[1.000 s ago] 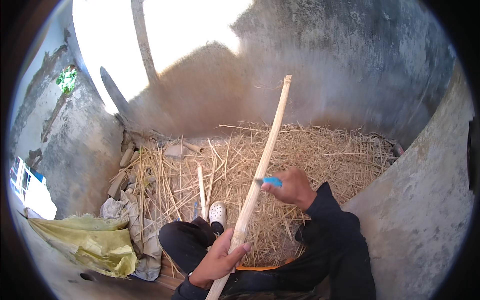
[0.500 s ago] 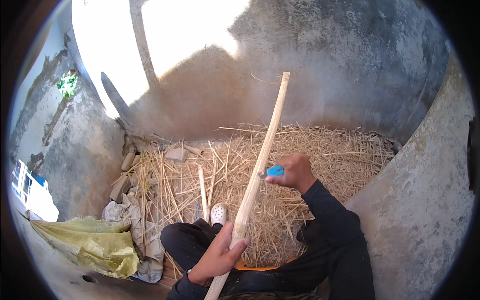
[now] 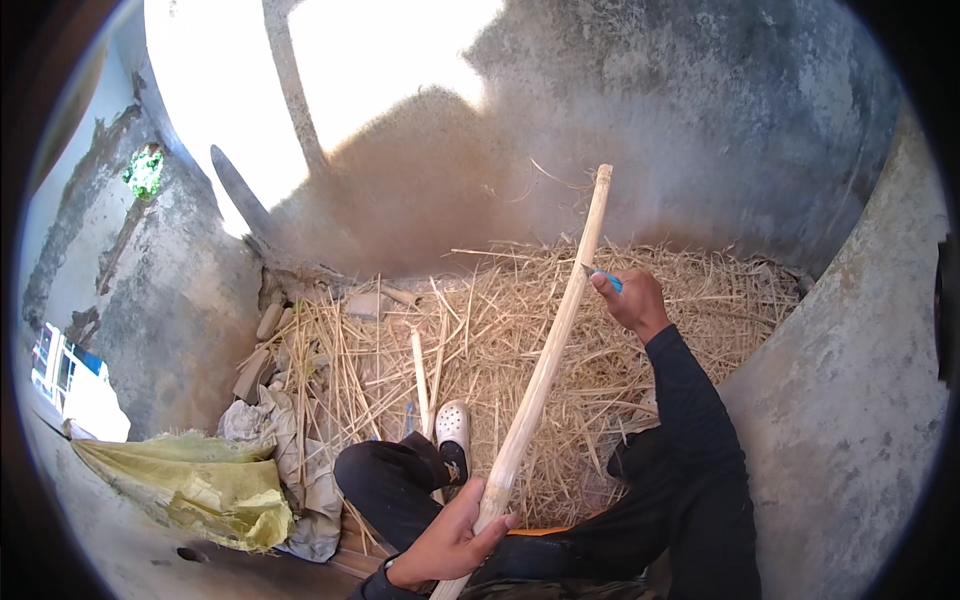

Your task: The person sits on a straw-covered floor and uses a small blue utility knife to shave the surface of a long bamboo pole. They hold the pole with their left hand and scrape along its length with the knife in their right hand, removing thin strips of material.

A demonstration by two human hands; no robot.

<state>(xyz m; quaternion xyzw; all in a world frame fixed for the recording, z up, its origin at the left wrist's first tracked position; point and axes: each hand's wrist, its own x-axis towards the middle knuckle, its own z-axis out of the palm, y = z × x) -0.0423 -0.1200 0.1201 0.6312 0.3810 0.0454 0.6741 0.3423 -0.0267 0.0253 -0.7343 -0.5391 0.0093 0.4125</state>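
Observation:
A long, pale, peeled wooden pole [image 3: 545, 375] slants from my lap up to the right, its far end raised before the wall. Near its lower end my left hand [image 3: 452, 542] is closed around it, thumb on top. My right hand [image 3: 637, 300], arm stretched out, grips a blue-handled knife [image 3: 608, 280]. The knife's tip meets the right side of the pole in its upper part; most of the handle is hidden in the fist. A thin curled shaving [image 3: 560, 178] hangs beside the far end.
Straw-like shavings [image 3: 680, 300] cover the floor. Shorter pale sticks [image 3: 420, 370] stand by my white clog [image 3: 453, 423]. A yellow-green sack [image 3: 190, 480] lies at left beside a greyish cloth [image 3: 310, 510]. Concrete walls [image 3: 700, 130] stand ahead and close on the right.
My right hand has moved with the knife farther up the pole, toward its far end. The pole's far end sits a little more to the right in view. My left hand keeps its grip.

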